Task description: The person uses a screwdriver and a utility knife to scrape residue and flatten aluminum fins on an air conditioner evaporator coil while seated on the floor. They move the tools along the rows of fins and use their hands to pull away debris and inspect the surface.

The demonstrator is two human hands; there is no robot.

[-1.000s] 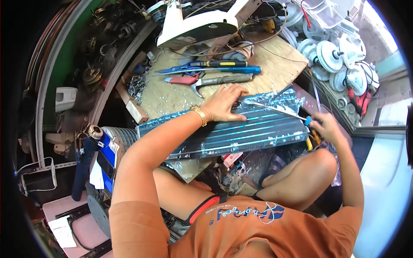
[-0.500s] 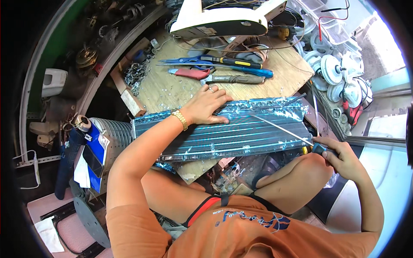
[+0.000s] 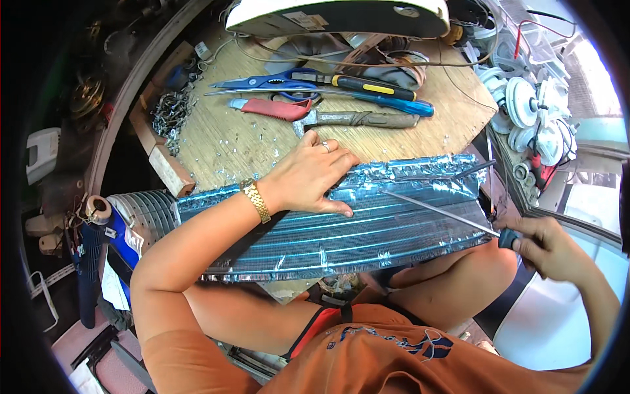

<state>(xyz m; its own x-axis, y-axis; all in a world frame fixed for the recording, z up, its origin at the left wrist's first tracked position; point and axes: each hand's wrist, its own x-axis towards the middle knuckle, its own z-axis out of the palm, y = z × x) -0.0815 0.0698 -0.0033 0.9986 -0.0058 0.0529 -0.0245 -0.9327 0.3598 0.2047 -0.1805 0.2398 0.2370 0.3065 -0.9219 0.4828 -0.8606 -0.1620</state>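
A long finned coil panel (image 3: pixel 394 230) with blue-tinted fins lies across my lap and the near edge of the wooden board. Its far edge is ragged, with bent fins. My left hand (image 3: pixel 305 174) rests on the panel near that edge, fingers extended and thumb apart. In my right hand (image 3: pixel 551 246), a screwdriver (image 3: pixel 443 213) is gripped by its dark blue handle. Its long shaft slants up to the left, with the tip among the fins right of my left thumb. A dark thin rod (image 3: pixel 474 169) juts from the panel's far right corner.
On the wooden board (image 3: pixel 216 141) lie blue scissors (image 3: pixel 275 81), a red utility knife (image 3: pixel 272 108), a hammer (image 3: pixel 361 119), a yellow-and-black handled tool (image 3: pixel 374 87) and a blue-handled screwdriver (image 3: pixel 394 103). Screws (image 3: pixel 172 118) are heaped at left. White pulley-like wheels (image 3: pixel 522 105) stand at right.
The whole view has shifted, so the panel and tools appear larger and the panel lower. My left hand stays on the panel, and the screwdriver remains against the fins in my right hand.
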